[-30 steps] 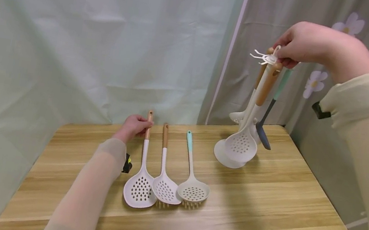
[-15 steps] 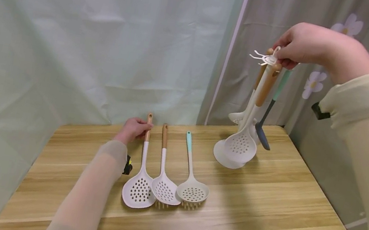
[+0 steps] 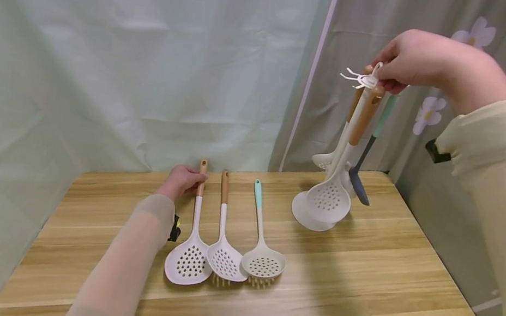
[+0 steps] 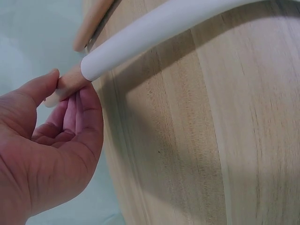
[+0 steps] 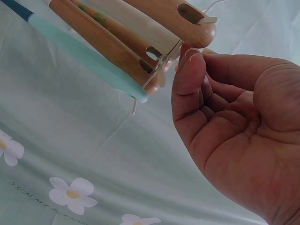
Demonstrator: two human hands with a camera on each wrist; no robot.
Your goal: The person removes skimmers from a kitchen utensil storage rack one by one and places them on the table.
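My left hand (image 3: 194,178) rests on the wooden table (image 3: 360,296) at the back left. Its fingers (image 4: 86,101) and thumb curl round the wooden handle end of the leftmost white slotted skimmer (image 3: 189,261). Beside that skimmer lie a second wood-handled skimmer (image 3: 223,258) and a teal-handled one (image 3: 262,262). My right hand (image 3: 385,78) is raised at the right and pinches the top of a white hook rack (image 3: 361,79). From the rack hang a skimmer (image 3: 329,199), a ladle behind it and a dark teal-handled spatula (image 3: 361,185). In the right wrist view my fingers (image 5: 190,70) touch the hanging handle ends (image 5: 194,21).
The rack's round white base (image 3: 303,216) stands at the back right of the table. A pale green curtain (image 3: 102,45) hangs behind, and a flowered cloth (image 3: 471,32) lines the right side. The table's right edge runs close to the rack.
My left hand has drawn the leftmost skimmer's handle slightly nearer to me. My right hand stays at the rack top, and the hanging utensils have barely moved.
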